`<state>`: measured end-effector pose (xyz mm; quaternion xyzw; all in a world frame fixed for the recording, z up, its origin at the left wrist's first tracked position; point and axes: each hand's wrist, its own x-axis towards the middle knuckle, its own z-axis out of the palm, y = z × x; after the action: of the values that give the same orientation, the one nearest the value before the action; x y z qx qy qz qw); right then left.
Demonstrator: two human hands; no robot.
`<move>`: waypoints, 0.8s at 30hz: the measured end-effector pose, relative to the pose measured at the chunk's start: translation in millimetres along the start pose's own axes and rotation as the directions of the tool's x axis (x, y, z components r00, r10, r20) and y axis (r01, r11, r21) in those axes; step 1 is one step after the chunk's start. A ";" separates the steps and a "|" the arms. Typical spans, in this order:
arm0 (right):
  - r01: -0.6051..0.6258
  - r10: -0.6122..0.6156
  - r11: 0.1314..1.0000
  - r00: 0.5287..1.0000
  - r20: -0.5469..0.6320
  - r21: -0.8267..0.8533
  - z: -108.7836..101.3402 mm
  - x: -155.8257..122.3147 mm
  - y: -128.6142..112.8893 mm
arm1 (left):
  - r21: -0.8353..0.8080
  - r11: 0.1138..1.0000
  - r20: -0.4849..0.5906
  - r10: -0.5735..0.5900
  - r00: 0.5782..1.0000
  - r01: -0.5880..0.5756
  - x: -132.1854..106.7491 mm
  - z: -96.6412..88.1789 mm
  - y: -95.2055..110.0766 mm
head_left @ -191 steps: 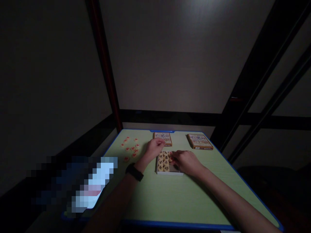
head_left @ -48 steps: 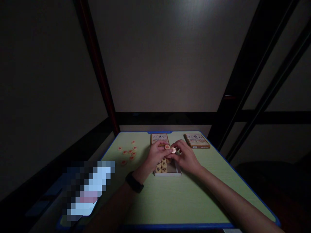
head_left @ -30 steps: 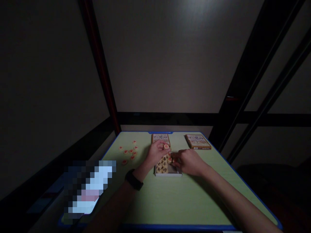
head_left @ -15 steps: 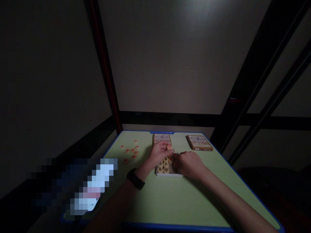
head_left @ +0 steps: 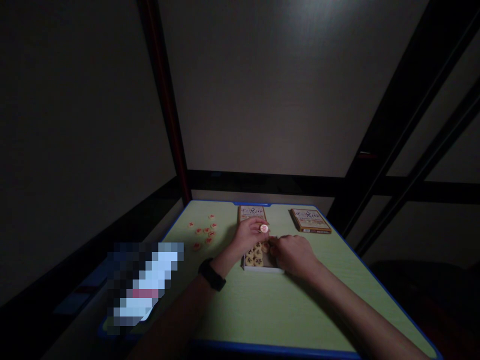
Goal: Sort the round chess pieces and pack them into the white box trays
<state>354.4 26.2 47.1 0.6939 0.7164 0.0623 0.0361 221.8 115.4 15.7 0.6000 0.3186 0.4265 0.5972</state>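
Observation:
My left hand (head_left: 247, 236) pinches a round Chinese chess piece (head_left: 264, 228) with a red character, raised above the far part of a shallow white-edged box (head_left: 262, 269). Inside the box's left side lie several chess pieces with dark characters (head_left: 258, 253). A piece with a reddish mark (head_left: 265, 247) lies beside them, partly in shadow. My right hand (head_left: 294, 252) reaches into the right side of that box with its fingers curled down and closed. Whatever its fingertips grip is hidden.
Loose red-marked chess pieces (head_left: 206, 230) are scattered on the left of the green, blue-edged table (head_left: 240, 310). A printed box cover (head_left: 252, 213) lies behind my left hand; a closed printed box (head_left: 310, 221) is at the back right. A pixelated bright object (head_left: 153, 282) sits front left.
The piece in my left hand has turned, so its red-marked face shows more fully. My right hand stays at the box. The whole view has shifted slightly.

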 end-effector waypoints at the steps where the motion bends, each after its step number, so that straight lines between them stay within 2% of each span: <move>1: -0.006 0.006 1.000 1.000 -0.002 -0.001 0.9 0.1 0.0 | 0.008 1.000 0.003 0.007 1.000 -0.007 0.5 -0.5 -0.7; 19: -0.017 0.019 0.999 0.999 -0.044 0.033 4.7 1.1 0.9 | 0.023 1.000 0.027 -0.012 1.000 0.011 1.7 -1.9 -6.1; 22: -0.020 0.024 0.997 0.998 -0.053 0.073 2.9 0.7 3.3 | 0.011 1.000 0.040 -0.014 0.999 0.014 2.4 -2.5 -8.1; 24: -0.035 0.049 0.990 0.994 -0.103 0.136 0.3 0.8 6.8 | -0.013 1.000 0.066 0.002 0.998 -0.001 3.4 -2.9 -10.4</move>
<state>361.2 27.2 47.8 0.7055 0.7051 0.0514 -0.0498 222.0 120.5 5.6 0.6102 0.2956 0.4089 0.6108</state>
